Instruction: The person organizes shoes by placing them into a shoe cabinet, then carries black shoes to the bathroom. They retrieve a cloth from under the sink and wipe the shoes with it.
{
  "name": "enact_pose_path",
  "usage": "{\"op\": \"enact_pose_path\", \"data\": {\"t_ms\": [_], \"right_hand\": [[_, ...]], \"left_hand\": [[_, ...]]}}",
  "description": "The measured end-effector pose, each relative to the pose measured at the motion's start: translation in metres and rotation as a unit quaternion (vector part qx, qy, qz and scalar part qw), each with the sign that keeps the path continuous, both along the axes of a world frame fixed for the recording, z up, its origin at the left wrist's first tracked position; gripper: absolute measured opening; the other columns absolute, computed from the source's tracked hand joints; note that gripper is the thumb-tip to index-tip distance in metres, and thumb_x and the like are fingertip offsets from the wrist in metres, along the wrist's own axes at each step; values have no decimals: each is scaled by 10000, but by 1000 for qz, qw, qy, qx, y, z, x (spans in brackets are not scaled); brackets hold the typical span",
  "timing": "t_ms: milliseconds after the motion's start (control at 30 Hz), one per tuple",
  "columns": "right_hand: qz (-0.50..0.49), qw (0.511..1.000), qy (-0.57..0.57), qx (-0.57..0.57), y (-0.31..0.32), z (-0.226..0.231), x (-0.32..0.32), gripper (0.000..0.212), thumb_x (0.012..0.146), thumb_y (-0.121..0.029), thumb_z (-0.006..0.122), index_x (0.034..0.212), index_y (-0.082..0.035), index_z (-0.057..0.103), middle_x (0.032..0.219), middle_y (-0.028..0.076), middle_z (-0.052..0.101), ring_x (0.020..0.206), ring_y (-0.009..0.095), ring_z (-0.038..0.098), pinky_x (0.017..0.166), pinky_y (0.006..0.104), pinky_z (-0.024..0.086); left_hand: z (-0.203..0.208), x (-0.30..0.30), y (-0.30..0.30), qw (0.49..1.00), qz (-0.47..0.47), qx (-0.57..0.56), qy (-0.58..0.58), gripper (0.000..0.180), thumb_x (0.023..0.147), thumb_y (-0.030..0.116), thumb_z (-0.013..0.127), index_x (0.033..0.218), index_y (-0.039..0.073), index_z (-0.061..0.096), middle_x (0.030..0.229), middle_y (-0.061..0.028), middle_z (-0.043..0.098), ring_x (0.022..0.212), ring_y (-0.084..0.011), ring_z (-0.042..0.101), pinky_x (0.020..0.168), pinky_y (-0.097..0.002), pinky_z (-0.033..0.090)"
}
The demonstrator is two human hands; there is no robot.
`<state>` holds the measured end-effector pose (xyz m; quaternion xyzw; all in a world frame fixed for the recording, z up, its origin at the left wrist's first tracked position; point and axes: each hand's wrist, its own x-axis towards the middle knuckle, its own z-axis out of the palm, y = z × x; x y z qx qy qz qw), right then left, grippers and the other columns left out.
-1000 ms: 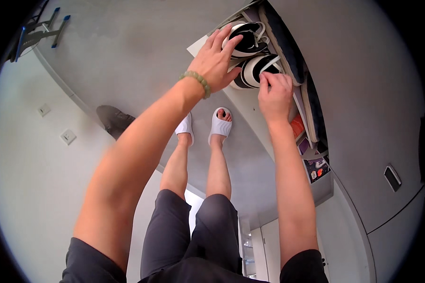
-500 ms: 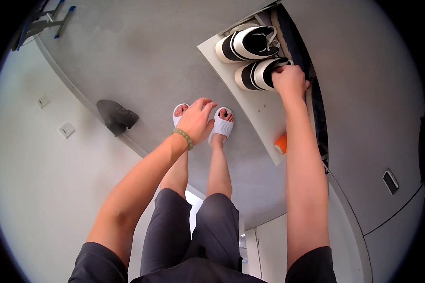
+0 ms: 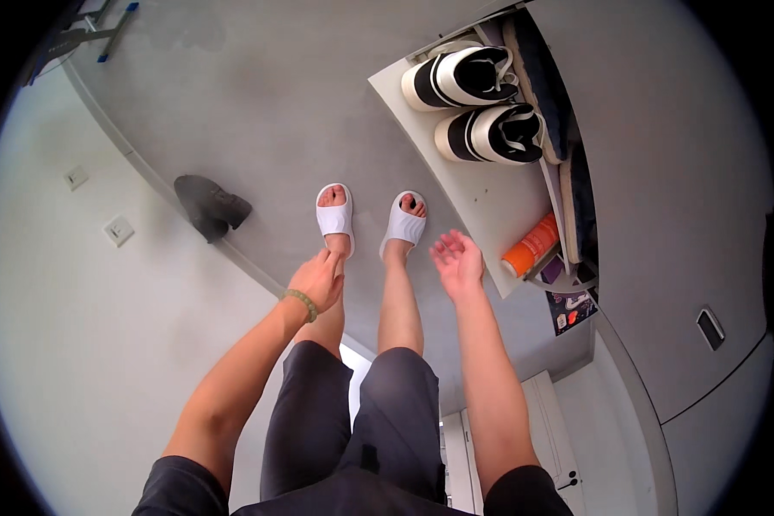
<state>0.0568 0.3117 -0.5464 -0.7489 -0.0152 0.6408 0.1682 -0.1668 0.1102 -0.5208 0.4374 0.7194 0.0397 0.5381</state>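
Since half a second ago, the right hand (image 3: pixel 460 268) has come away from the nearer shoe and dropped toward the body, and the left hand (image 3: pixel 316 284) has drawn back from above the slippers. More of an orange tube-shaped container (image 3: pixel 531 247) now shows where the right forearm covered it.

The right hand is empty, palm up, fingers loosely spread, beside the white shelf (image 3: pixel 488 205) and apart from the shoes. The left hand, a green bead bracelet (image 3: pixel 304 301) on its wrist, appears to hold nothing; its fingers are lightly extended in front of the left shin, and whether they touch it is unclear.

The two black-and-white shoes, the farther one (image 3: pixel 451 79) and the nearer one (image 3: pixel 480 138), sit side by side on the shelf, heels toward its outer edge. The orange container lies at the shelf's near end. Behind the shoes stands a dark blue item with a pale edge (image 3: pixel 542 95).

The person wears white slippers, left (image 3: pixel 335 217) and right (image 3: pixel 404 225). Dark boots (image 3: pixel 206 205) stand by the wall at left.
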Motion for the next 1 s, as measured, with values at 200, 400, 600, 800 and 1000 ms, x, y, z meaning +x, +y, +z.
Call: {"op": "enact_pose_path", "data": {"t_ms": [200, 400, 600, 800, 1000], "right_hand": [[-385, 896, 214, 64, 3, -53, 12, 447, 942, -182, 653, 1308, 5, 478, 1308, 111, 541, 1260, 258, 515, 1128, 461, 408], [-426, 880, 166, 126, 8, -59, 13, 385, 924, -117, 696, 1256, 2, 544, 1266, 102, 582, 1254, 256, 522, 1117, 449, 422], [-347, 889, 224, 199, 43, -9, 48, 405, 923, -121, 676, 1273, 22, 532, 1276, 144, 566, 1246, 289, 524, 1141, 477, 407], [-309, 887, 251, 232, 124, 33, 62, 584, 889, -197, 680, 1338, 81, 430, 1419, 194, 442, 1365, 344, 423, 1206, 505, 315], [-307, 895, 249, 208, 139, 44, 61, 703, 884, -305, 702, 1325, 130, 371, 1390, 242, 474, 1387, 394, 392, 1209, 512, 305]], "left_hand": [[12, 21, -22, 997, 11, -59, -46, 397, 894, 107, 603, 1279, 48, 523, 1102, -189, 640, 1022, -382, 638, 875, -462, 517], [12, 33, -18, 994, 10, -63, -83, 403, 895, 133, 595, 1289, 63, 544, 1115, -198, 649, 1038, -384, 637, 894, -479, 509], [8, 43, 59, 992, 43, -4, -116, 398, 913, 138, 616, 1292, 40, 542, 1027, -157, 663, 947, -322, 664, 861, -402, 528], [28, 61, 155, 976, 142, 60, -154, 343, 933, 148, 599, 1244, 8, 555, 986, -138, 675, 949, -281, 668, 859, -373, 523], [26, 68, 126, 978, 122, 36, -163, 340, 933, 161, 613, 1237, 21, 556, 979, -140, 676, 940, -278, 669, 855, -361, 520]]}}
